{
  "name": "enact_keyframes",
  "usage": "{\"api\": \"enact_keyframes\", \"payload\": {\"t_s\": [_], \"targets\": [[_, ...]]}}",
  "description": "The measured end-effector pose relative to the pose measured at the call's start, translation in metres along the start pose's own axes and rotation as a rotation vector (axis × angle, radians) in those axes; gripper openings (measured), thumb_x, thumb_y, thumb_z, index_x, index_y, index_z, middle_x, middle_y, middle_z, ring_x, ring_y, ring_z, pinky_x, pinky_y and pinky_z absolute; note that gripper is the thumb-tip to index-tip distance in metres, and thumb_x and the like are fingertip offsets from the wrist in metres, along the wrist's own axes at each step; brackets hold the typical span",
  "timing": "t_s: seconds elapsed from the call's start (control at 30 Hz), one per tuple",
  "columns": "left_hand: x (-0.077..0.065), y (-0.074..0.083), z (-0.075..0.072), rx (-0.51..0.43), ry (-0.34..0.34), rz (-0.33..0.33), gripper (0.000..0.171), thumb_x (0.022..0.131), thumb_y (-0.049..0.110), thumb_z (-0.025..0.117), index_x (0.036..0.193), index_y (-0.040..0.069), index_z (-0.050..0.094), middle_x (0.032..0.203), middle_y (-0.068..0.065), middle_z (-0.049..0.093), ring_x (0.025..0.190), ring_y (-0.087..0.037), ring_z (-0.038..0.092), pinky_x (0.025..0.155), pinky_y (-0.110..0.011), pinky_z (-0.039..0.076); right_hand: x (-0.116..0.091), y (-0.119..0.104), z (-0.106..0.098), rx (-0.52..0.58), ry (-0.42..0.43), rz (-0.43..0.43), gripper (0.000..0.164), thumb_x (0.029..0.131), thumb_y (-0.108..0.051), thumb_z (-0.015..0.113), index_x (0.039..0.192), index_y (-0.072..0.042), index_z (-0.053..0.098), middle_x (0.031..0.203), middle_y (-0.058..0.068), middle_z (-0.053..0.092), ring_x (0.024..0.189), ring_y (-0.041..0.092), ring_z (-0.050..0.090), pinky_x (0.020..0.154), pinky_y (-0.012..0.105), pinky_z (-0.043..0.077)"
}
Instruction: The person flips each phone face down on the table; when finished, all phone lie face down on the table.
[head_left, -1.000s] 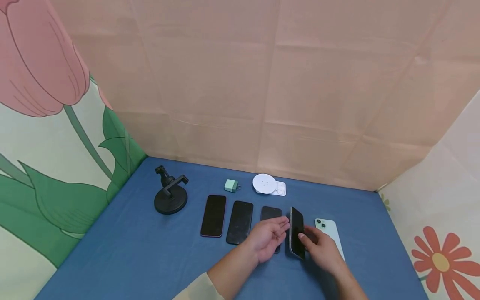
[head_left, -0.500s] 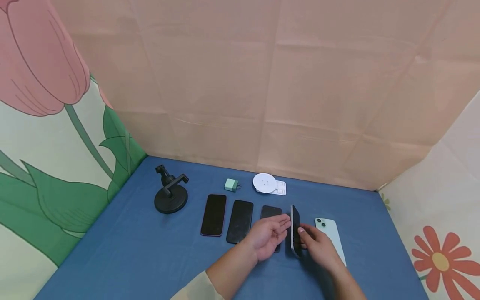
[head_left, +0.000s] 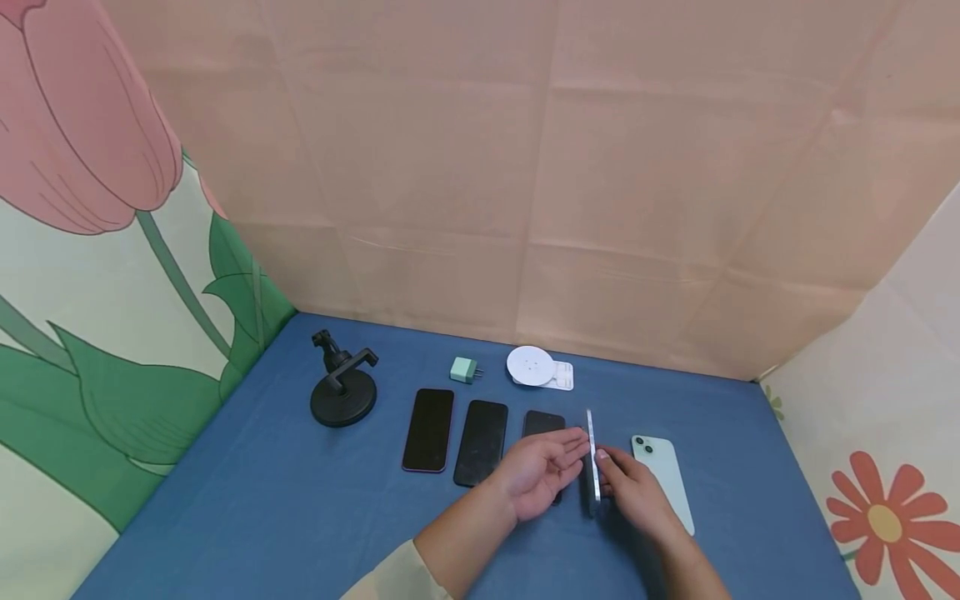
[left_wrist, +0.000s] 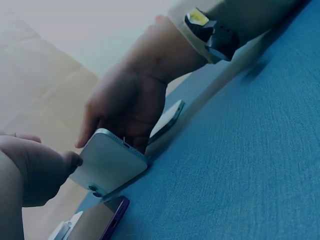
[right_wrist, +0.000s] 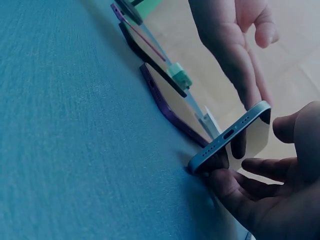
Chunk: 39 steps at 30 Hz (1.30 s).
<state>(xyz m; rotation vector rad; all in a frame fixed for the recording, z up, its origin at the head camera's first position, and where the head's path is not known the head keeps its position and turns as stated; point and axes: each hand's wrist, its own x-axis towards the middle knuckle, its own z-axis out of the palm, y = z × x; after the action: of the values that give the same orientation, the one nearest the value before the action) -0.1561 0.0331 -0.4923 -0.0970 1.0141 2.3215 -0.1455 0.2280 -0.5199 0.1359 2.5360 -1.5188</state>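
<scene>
My right hand (head_left: 641, 496) holds a smartphone (head_left: 592, 467) on its long edge at the cloth, seen almost edge-on in the head view. In the left wrist view the phone's pale back (left_wrist: 107, 165) shows two camera lenses low down. Its charging port end and dark glossy screen (right_wrist: 255, 137) appear in the right wrist view. My left hand (head_left: 538, 477) is palm up with extended fingers, the tips at the phone's back; whether they press is unclear. Under that hand lies a dark phone (head_left: 543, 423), partly hidden. A pale mint phone (head_left: 663, 477) lies face down beside my right hand.
Two more dark-screened phones, one (head_left: 428, 430) farther left and one (head_left: 481, 442) nearer, lie on the blue cloth (head_left: 300, 517). Behind them are a green plug charger (head_left: 462, 370) and a white round disc (head_left: 529, 366) on a stand. A black phone holder (head_left: 342, 398) stands left.
The held phone has turned from showing its screen to standing almost edge-on, shifting slightly right. My left fingertips have moved slightly right with it. The other phones stay put.
</scene>
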Motion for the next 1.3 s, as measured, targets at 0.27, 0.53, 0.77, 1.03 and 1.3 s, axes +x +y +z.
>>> {"api": "enact_keyframes", "payload": {"t_s": [0.27, 0.53, 0.77, 1.03, 1.3], "targets": [[0.002, 0.0, -0.001, -0.017, -0.043, -0.043, 0.058, 0.095, -0.006, 0.045, 0.153, -0.007, 0.043, 0.157, -0.018, 0.047, 0.148, -0.032, 0.042, 0.123, -0.049, 0.026, -0.007, -0.005, -0.008, 0.018, 0.032, -0.012, 0.054, 0.11, -0.04, 0.049, 0.145, 0.0, 0.055, 0.129, 0.019, 0.067, 0.102, 0.023, 0.069, 0.087, 0.036, 0.057], [0.004, -0.004, 0.0, 0.008, -0.056, -0.088, 0.061, 0.094, -0.006, 0.044, 0.154, -0.007, 0.04, 0.162, -0.021, 0.04, 0.152, -0.034, 0.035, 0.123, -0.05, 0.024, -0.012, -0.006, -0.015, 0.019, 0.042, 0.02, 0.06, 0.111, -0.042, 0.045, 0.15, 0.004, 0.048, 0.149, 0.029, 0.051, 0.126, 0.037, 0.062, 0.102, 0.052, 0.052], [0.007, -0.009, -0.004, 0.042, -0.015, -0.08, 0.062, 0.094, -0.008, 0.047, 0.155, -0.01, 0.036, 0.164, -0.025, 0.032, 0.154, -0.038, 0.027, 0.125, -0.053, 0.018, -0.012, -0.001, -0.021, 0.013, 0.05, 0.029, 0.062, 0.111, -0.041, 0.045, 0.151, 0.007, 0.046, 0.151, 0.031, 0.049, 0.131, 0.039, 0.057, 0.103, 0.053, 0.051], [0.013, -0.018, -0.01, 0.052, 0.041, -0.105, 0.067, 0.09, -0.01, 0.048, 0.155, -0.012, 0.034, 0.164, -0.027, 0.031, 0.154, -0.041, 0.026, 0.125, -0.056, 0.015, -0.013, -0.001, -0.022, 0.022, 0.046, 0.054, 0.065, 0.111, -0.044, 0.044, 0.151, 0.007, 0.045, 0.152, 0.032, 0.047, 0.133, 0.04, 0.055, 0.105, 0.055, 0.049], [0.018, -0.024, -0.011, 0.062, 0.069, -0.098, 0.066, 0.088, -0.011, 0.048, 0.153, -0.012, 0.036, 0.162, -0.029, 0.034, 0.152, -0.042, 0.029, 0.124, -0.058, 0.016, -0.015, 0.002, -0.026, -0.014, 0.074, 0.086, 0.062, 0.11, -0.043, 0.046, 0.15, 0.004, 0.049, 0.145, 0.031, 0.053, 0.12, 0.036, 0.061, 0.098, 0.051, 0.054]]}}
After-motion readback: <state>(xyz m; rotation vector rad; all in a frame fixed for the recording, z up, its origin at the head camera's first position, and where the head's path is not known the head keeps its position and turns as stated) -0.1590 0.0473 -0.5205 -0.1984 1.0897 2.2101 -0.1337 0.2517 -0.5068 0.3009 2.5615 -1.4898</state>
